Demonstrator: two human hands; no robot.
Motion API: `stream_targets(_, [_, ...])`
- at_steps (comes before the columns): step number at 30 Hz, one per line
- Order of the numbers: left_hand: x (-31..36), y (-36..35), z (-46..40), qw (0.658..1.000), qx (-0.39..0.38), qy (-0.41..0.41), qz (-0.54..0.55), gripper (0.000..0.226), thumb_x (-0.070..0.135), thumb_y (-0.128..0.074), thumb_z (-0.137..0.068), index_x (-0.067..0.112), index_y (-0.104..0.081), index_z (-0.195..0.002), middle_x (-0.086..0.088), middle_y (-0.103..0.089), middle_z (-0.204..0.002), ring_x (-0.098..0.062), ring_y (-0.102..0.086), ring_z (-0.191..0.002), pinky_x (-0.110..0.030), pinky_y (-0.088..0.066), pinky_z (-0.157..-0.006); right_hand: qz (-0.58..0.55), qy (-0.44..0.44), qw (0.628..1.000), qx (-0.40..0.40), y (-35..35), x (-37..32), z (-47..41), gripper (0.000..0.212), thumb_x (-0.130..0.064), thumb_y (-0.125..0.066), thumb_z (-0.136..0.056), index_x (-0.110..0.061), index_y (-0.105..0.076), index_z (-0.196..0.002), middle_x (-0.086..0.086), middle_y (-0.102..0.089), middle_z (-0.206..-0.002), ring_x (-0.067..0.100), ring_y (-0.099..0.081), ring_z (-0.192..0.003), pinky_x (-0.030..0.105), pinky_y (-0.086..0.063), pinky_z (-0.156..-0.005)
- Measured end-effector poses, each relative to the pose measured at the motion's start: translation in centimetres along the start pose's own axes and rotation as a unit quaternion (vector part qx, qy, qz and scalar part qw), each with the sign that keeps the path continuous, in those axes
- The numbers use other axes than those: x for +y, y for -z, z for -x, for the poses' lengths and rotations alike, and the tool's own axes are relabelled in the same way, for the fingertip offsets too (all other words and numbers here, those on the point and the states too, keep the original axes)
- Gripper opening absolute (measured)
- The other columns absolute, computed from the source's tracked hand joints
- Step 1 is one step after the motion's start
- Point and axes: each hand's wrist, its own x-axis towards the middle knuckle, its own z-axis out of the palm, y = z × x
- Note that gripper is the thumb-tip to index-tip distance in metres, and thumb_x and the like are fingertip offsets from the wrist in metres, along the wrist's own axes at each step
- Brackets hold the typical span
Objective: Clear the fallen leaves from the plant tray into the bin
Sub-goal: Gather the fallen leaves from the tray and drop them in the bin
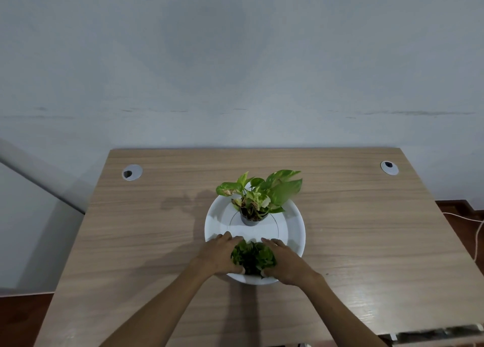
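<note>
A round white plant tray [294, 231] sits in the middle of the wooden table. A small potted plant [258, 200] with green and yellowish leaves stands upright at the tray's far side. A heap of dark green fallen leaves [253, 257] lies at the near side of the tray. My left hand [222, 253] presses against the heap's left side and my right hand [284, 261] against its right side, cupping the leaves between them. The undersides of the palms are hidden. No bin is in view.
The wooden table [131, 242] has two grey cable grommets, one at the far left [132, 172] and one at the far right [389, 167]. A pale wall stands behind. A white cable [476, 231] hangs off the right side.
</note>
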Motion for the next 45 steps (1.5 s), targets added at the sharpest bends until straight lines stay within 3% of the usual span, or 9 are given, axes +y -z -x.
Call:
stream_targets(6, [1.1,-1.7,-0.5,1.0,0.001,0.007,0.03,0.098,0.051,-0.072,-0.069,0.031,-0.019,-0.15,-0.004,-0.041,-0.135,-0.027,-0.044,-0.124,-0.044,-0.05,-0.092,0.008,0.003,1.0,0.02,-2.0,-1.3,-0.8,0.094,-0.041,-0.071,-0.075,-0.027,-0.018,-0.152,0.004,-0.026,-0.15,0.034,-0.034,-0.132,0.039,-0.035,-0.109])
stream_targets(9, [1.6,-2.7,-0.7,0.998,0.001,0.018,0.064,0.088,0.035,-0.072,-0.072,0.026,-0.028,-0.147,-0.006,-0.039,-0.132,-0.03,-0.044,-0.121,-0.045,-0.048,-0.096,0.012,0.013,0.998,0.053,-4.5,-1.4,-1.4,0.079,-0.04,-0.066,-0.073,-0.038,-0.027,-0.142,-0.002,-0.039,-0.133,0.03,-0.043,-0.117,0.034,-0.044,-0.096])
stream_targets(12, [1.5,-3.4,-0.7,0.996,0.021,0.019,0.084,0.068,0.021,-0.069,-0.073,0.022,-0.044,-0.136,-0.006,-0.043,-0.123,-0.028,-0.047,-0.113,-0.04,-0.048,-0.094,0.001,0.02,0.995,0.098,-5.4,-2.5,-0.8,0.061,-0.022,-0.063,-0.08,-0.032,-0.041,-0.136,0.001,-0.039,-0.121,0.028,-0.044,-0.102,0.034,-0.046,-0.091])
stream_targets(18, [1.4,-4.5,-0.3,0.993,0.088,0.008,0.076,0.049,0.004,-0.06,-0.077,0.017,-0.059,-0.124,-0.004,-0.053,-0.118,-0.023,-0.051,-0.106,-0.033,-0.047,-0.092,-0.003,0.03,0.99,0.135,-6.2,-2.9,-0.7,0.057,-0.006,-0.058,-0.084,-0.024,-0.048,-0.137,0.006,-0.052,-0.116,0.027,-0.048,-0.11,0.036,-0.048,-0.094])
stream_targets(25, [1.8,-5.5,0.3,0.986,0.129,0.0,0.11,0.043,0.0,-0.055,-0.078,0.013,-0.063,-0.118,-0.004,-0.058,-0.116,-0.02,-0.052,-0.108,-0.031,-0.046,-0.092,-0.018,0.043,0.986,0.158,-6.1,-2.6,-0.5,0.04,0.002,-0.052,-0.08,-0.011,-0.066,-0.114,0.01,-0.063,-0.106,0.025,-0.056,-0.099,0.026,-0.044,-0.077])
stream_targets(30, [1.8,-4.6,0.2,0.982,0.134,0.012,0.133,0.025,0.003,-0.06,-0.079,0.006,-0.07,-0.101,-0.01,-0.067,-0.103,-0.025,-0.061,-0.097,-0.032,-0.048,-0.081,-0.033,0.027,0.989,0.139,-4.2,-2.4,-0.6,0.016,-0.002,-0.054,-0.081,-0.004,-0.069,-0.088,0.014,-0.069,-0.091,0.025,-0.06,-0.081,0.026,-0.038,-0.066])
stream_targets(35, [1.1,-2.9,-0.1,0.977,0.153,0.0,0.148,0.028,0.002,-0.064,-0.079,0.011,-0.074,-0.104,-0.008,-0.072,-0.103,-0.025,-0.064,-0.097,-0.034,-0.05,-0.085,-0.041,0.031,0.991,0.127,-2.1,-1.8,-0.8,0.012,-0.006,-0.06,-0.081,-0.006,-0.071,-0.085,0.01,-0.072,-0.085,0.023,-0.06,-0.076,0.035,-0.05,-0.071])
stream_targets(39, [0.2,-1.4,0.0,0.972,0.162,-0.005,0.171,0.025,0.007,-0.071,-0.079,0.013,-0.076,-0.103,-0.006,-0.076,-0.099,-0.018,-0.068,-0.092,-0.021,-0.048,-0.077,-0.05,0.05,0.986,0.153,-0.3,-1.8,-0.3,0.013,-0.01,-0.065,-0.082,-0.008,-0.074,-0.09,0.007,-0.075,-0.087,0.023,-0.066,-0.081,0.033,-0.052,-0.075])
stream_targets(45, [0.3,0.3,0.3,0.962,0.163,-0.019,0.216,0.025,0.004,-0.072,-0.078,0.013,-0.077,-0.101,-0.004,-0.077,-0.098,-0.009,-0.068,-0.082,-0.016,-0.053,-0.075,-0.053,0.048,0.979,0.191,1.7,-2.6,0.5,0.009,-0.01,-0.067,-0.082,-0.003,-0.071,-0.078,0.011,-0.071,-0.071,0.025,-0.064,-0.065,0.034,-0.05,-0.063])
